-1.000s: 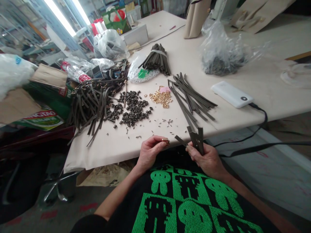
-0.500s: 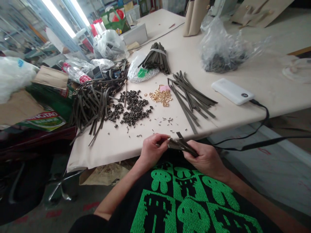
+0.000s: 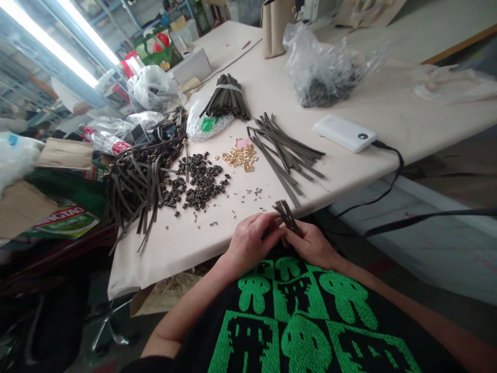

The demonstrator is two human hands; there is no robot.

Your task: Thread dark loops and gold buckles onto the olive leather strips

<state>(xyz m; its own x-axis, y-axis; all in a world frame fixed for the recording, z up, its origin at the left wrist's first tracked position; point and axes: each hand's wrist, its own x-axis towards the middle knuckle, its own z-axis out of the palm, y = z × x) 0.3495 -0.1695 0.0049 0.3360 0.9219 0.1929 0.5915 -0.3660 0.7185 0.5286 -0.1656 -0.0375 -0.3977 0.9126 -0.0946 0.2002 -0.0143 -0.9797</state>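
Observation:
Both hands meet at the table's near edge, just above my lap. My right hand (image 3: 310, 245) grips a small bunch of dark leather strips (image 3: 286, 214) whose ends stick up past the fingers. My left hand (image 3: 252, 239) is closed against the same strips, fingertips pinching at their lower part; whether a gold buckle is in them I cannot make out. On the table beyond lie a pile of gold buckles (image 3: 240, 155), a heap of small dark loops (image 3: 198, 181) and loose dark strips (image 3: 283, 145).
A big tangle of finished straps (image 3: 140, 181) lies left. A tied strip bundle (image 3: 227, 98), clear plastic bags (image 3: 322, 72), a white power bank (image 3: 345, 133) with a black cable and a beige bag (image 3: 275, 26) sit further back. Boxes and bottles crowd the left side.
My hands have come together: the left hand moved onto the strips held by the right, and the strips swung from upright toward the left hand. The camera view shifted right.

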